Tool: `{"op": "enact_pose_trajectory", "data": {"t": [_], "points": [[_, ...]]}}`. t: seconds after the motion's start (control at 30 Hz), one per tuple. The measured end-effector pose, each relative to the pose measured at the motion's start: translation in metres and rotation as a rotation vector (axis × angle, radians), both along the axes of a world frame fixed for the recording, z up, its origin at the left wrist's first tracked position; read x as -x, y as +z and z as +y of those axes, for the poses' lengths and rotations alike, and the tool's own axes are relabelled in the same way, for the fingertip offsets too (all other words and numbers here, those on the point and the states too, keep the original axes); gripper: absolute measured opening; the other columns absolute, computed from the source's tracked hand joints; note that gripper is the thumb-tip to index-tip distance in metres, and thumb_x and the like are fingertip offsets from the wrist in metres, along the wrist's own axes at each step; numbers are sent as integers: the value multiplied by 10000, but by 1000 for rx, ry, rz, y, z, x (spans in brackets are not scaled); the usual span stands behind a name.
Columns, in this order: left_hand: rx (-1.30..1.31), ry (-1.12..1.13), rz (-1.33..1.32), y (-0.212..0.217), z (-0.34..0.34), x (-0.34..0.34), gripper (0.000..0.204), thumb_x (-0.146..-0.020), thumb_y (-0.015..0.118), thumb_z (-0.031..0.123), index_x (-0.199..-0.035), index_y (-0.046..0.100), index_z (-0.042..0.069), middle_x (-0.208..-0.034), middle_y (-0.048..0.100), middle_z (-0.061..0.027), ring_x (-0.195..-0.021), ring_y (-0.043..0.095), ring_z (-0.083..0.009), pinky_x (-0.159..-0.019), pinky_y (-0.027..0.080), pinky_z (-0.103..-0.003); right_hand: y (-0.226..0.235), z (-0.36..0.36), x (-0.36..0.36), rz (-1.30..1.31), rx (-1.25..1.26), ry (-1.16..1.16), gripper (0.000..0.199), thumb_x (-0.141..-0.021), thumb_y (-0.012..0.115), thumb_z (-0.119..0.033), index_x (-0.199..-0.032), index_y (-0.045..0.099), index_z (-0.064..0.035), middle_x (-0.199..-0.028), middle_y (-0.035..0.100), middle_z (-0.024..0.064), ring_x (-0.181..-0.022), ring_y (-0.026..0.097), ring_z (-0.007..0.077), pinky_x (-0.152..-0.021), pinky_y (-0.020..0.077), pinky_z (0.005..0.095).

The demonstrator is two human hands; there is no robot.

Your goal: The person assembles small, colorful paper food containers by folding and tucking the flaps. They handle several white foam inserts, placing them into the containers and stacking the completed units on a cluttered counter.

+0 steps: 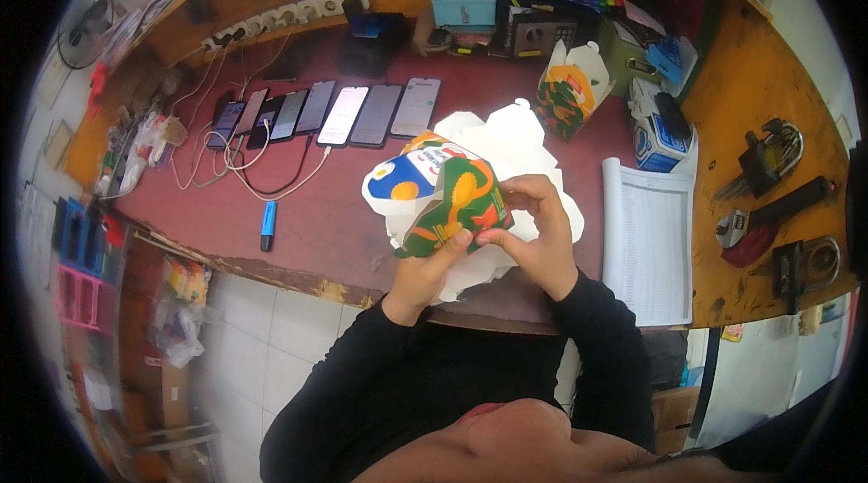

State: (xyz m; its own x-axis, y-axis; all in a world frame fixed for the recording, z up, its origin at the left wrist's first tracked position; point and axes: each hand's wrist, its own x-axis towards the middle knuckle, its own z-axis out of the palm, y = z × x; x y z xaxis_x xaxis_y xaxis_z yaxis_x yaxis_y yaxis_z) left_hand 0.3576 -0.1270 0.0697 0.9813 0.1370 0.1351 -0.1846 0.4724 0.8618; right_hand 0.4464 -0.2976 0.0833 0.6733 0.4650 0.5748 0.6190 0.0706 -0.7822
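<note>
In both hands I hold a partly folded cardboard food box [463, 196], printed green, orange and blue, tilted above the near part of the table. My left hand [425, 273] grips its near lower edge, with the thumb on the green side. At its right side my right hand [542, 228] is closed, thumb and fingers pinching the card. Under and behind it lie white unfolded box blanks [506, 135] with scalloped flaps. Farther back on the right stands another food box [571, 96], shaped, with its top flaps up.
Several phones [344, 117] lie in a row at the left, some on white cables. A blue highlighter [268, 225] lies nearer. To my right are a paper stack [646, 243], a blue-white box [657, 135], a wrench [768, 212] and padlocks [796, 270]. A teal bin [463, 8] stands behind.
</note>
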Motion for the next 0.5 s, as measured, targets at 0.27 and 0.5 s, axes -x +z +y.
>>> {"op": "enact_pose_trajectory", "data": {"t": [0.27, 0.5], "points": [[-592, -42, -53, 35, 38, 3, 288, -861, 778, 95, -1101, 698, -43, -1018, 749, -95, -922, 689, -146, -834, 546, -299, 49, -23, -4, -370, 53, -90, 659, -733, 888, -260, -1303, 624, -61, -1243, 616, 144, -1081, 600, 274, -920, 462, 377], [-620, -49, -34, 54, 26, 7, 326, -887, 766, 159, -1138, 698, -37, -1026, 744, -103, -930, 690, -150, -842, 543, -289, 43, -14, 14, -356, -114, -190, 263, -750, 822, 5, -992, 726, -25, -831, 678, 83, -741, 632, 208, -669, 480, 315]]}}
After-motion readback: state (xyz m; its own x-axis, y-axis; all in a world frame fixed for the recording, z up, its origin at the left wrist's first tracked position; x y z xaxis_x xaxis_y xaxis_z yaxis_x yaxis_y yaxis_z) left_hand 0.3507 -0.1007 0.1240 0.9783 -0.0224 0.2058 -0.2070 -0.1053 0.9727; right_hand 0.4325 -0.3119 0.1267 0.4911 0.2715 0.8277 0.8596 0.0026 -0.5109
